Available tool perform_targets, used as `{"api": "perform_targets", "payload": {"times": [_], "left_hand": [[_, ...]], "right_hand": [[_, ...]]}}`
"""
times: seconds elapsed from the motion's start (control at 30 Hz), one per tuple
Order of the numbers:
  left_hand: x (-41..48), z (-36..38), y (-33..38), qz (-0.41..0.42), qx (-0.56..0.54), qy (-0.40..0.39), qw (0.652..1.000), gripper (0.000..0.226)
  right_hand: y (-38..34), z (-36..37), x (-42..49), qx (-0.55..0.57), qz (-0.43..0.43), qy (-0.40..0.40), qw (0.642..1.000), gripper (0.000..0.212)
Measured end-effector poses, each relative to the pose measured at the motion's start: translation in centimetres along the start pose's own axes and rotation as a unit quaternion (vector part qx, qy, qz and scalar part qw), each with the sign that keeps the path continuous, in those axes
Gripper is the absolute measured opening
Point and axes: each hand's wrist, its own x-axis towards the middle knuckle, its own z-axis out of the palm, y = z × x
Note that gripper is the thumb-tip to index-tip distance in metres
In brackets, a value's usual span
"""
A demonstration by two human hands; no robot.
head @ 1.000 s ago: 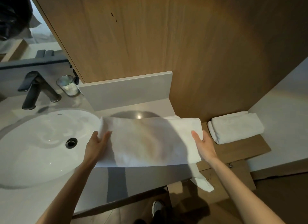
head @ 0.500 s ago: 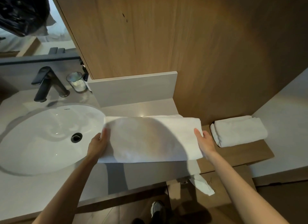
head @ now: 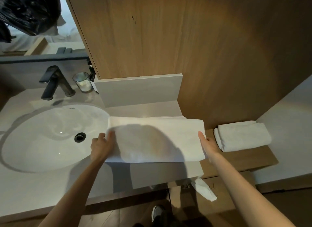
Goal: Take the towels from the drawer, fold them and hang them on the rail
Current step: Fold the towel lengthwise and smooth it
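The long white folded cloth towel [head: 157, 140] lies on the grey stone counter [head: 50, 184], just beside the round white sink [head: 42, 137]. Its long side runs from left to right, straight across in front of the person. One short end points at the sink. The other points at the brown wooden shelf [head: 244, 157].

The left hand [head: 101, 146] grips the sink end, with its fingers curled over the edge. The right hand [head: 209, 145] holds the shelf end with the thumb on top. Its other fingers are hidden under the cloth, so it looks like a pinch. Each hand is at its own end, so neither is nearer.

I think the next fold brings one end over to the other. A small white folded towel [head: 243, 136] rests on the shelf, near the right hand. No rail shows here.
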Motion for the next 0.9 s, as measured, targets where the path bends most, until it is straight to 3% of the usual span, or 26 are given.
{"api": "perform_targets", "payload": {"times": [0.1, 0.17, 0.3, 0.4, 0.53, 0.67, 0.77, 0.8, 0.9], "left_hand": [[0.8, -0.5, 0.7, -0.041, -0.11, -0.025, 0.993, 0.063], [1.2, -0.8, 1.1, -0.037, -0.129, -0.066, 0.989, 0.057], [1.4, -1.5, 1.8, -0.044, -0.137, -0.099, 0.985, 0.047], [1.2, -2.2, 2.0, 0.02, -0.181, -0.076, 0.98, 0.035], [0.2, -3.0, 0.5, 0.066, -0.193, -0.036, 0.978, 0.035], [-0.2, -2.7, -1.8, 0.05, -0.158, -0.082, 0.983, 0.04], [0.0, -2.9, -1.3, 0.049, -0.172, -0.081, 0.981, 0.03], [0.1, -3.1, -0.9, 0.062, -0.164, -0.08, 0.981, 0.029], [0.1, -3.6, 0.3, 0.1, -0.141, -0.074, 0.982, 0.052]], "right_hand": [[0.2, -0.5, 0.9, 0.009, 0.038, -0.083, 0.996, 0.074], [0.1, -0.4, 1.1, 0.035, 0.016, -0.098, 0.994, 0.072], [-1.3, 0.2, -1.1, 0.032, -0.117, -0.026, 0.992, 0.041], [-2.3, 0.7, -3.1, 0.007, -0.215, -0.004, 0.976, 0.036], [-1.2, 0.8, -3.8, -0.017, -0.243, 0.018, 0.97, 0.03], [1.1, 0.8, -3.8, -0.178, -0.189, 0.059, 0.964, 0.047], [0.2, 1.1, -4.4, -0.282, -0.245, 0.108, 0.921, 0.058], [-0.3, 1.3, -4.5, -0.283, -0.25, 0.095, 0.921, 0.062], [-0.7, 1.7, -4.3, -0.228, -0.219, 0.041, 0.948, 0.078]]}}
